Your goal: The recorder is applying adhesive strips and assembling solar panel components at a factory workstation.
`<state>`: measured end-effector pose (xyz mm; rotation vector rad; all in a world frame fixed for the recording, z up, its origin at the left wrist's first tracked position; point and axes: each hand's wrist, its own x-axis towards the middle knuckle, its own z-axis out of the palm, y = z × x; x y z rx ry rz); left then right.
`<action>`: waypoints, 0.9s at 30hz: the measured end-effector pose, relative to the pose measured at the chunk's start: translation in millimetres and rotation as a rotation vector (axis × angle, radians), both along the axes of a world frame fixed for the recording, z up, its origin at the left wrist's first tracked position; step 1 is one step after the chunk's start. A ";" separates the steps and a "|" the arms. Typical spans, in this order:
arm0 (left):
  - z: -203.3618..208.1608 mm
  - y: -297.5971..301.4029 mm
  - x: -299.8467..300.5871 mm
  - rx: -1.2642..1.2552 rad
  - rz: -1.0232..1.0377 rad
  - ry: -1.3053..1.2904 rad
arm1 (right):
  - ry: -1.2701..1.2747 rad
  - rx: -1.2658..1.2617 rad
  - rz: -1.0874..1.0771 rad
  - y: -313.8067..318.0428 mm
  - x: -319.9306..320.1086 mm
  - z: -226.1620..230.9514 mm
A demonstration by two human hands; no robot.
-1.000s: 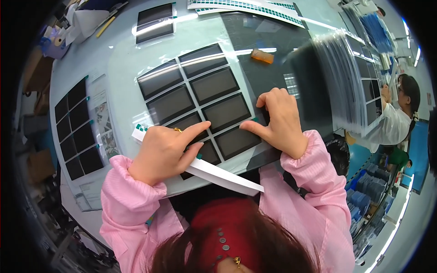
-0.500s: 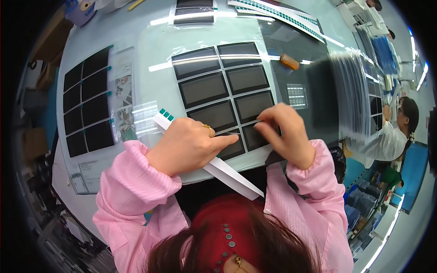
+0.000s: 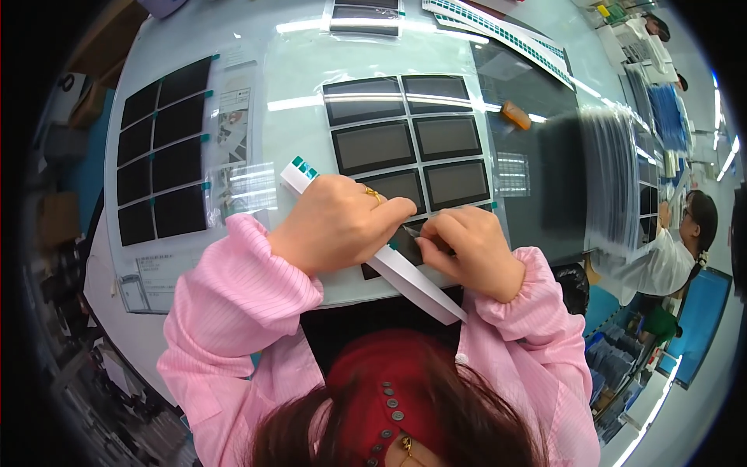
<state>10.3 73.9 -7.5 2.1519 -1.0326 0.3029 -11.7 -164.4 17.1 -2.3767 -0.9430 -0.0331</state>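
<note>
My left hand [image 3: 334,222] is closed on a folded white paper strip [image 3: 412,284] that carries small green tabs [image 3: 303,166] at its far end. Close to its fingertips, my right hand [image 3: 471,249] is pinched. A small pointed sliver [image 3: 412,231] shows between the two hands, too small to name. Beneath them lies a clear sheet with dark rectangular panels [image 3: 373,148] in two columns; my hands and the strip cover its near panels. One green tab [image 3: 493,206] sits on the sheet's right edge, just beyond my right hand.
Another panel sheet [image 3: 183,152] with green tabs lies at left. An orange block [image 3: 515,115] rests on the dark surface at right, near a stack of clear sheets [image 3: 611,179]. More green-tab strips [image 3: 506,39] lie at the back. A person [image 3: 677,241] works at far right.
My right hand has moved from the sheet's right edge toward my left fingertips. A green tab now shows at that edge. The whole view has shifted slightly.
</note>
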 end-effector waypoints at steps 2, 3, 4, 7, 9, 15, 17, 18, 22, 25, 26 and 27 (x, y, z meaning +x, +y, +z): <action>1.3 -1.6 0.9 0.004 -0.015 0.001 | 0.134 0.059 -0.025 -2.6 -1.1 7.0; 1.6 -2.5 0.8 0.006 -0.017 0.003 | 0.136 0.060 -0.027 -1.2 -1.1 8.5; 2.4 -3.0 0.6 -0.001 -0.014 -0.008 | 0.222 0.144 -0.039 2.6 -1.9 9.4; 2.5 -4.3 -0.8 -0.006 -0.011 -0.006 | 0.379 0.241 -0.027 12.0 -3.2 10.7; 2.0 -4.7 -0.7 -0.006 -0.008 0.004 | 0.467 0.223 -0.010 15.6 -4.7 12.0; -3.4 -5.0 -1.3 -0.021 -0.008 0.033 | 0.775 0.323 -0.075 3.4 -2.8 26.9; -3.6 -5.9 -2.1 -0.021 -0.013 0.048 | 0.801 0.337 -0.229 -1.1 1.6 25.8; -3.3 -6.5 -1.4 -0.021 -0.012 0.048 | 0.756 0.295 -0.223 -4.3 0.8 18.5; -0.6 -7.4 0.2 -0.015 -0.011 0.039 | 0.621 0.195 -0.075 9.4 -0.2 21.7; 0.6 -7.1 0.9 -0.018 -0.013 0.035 | 0.550 0.148 -0.037 14.6 -1.5 17.2; 0.5 -7.2 0.9 -0.021 -0.015 0.039 | 0.488 0.187 -0.016 15.4 -3.3 11.6; 0.2 -6.7 0.9 -0.021 -0.015 0.037 | 0.485 0.187 -0.016 16.0 -3.7 13.1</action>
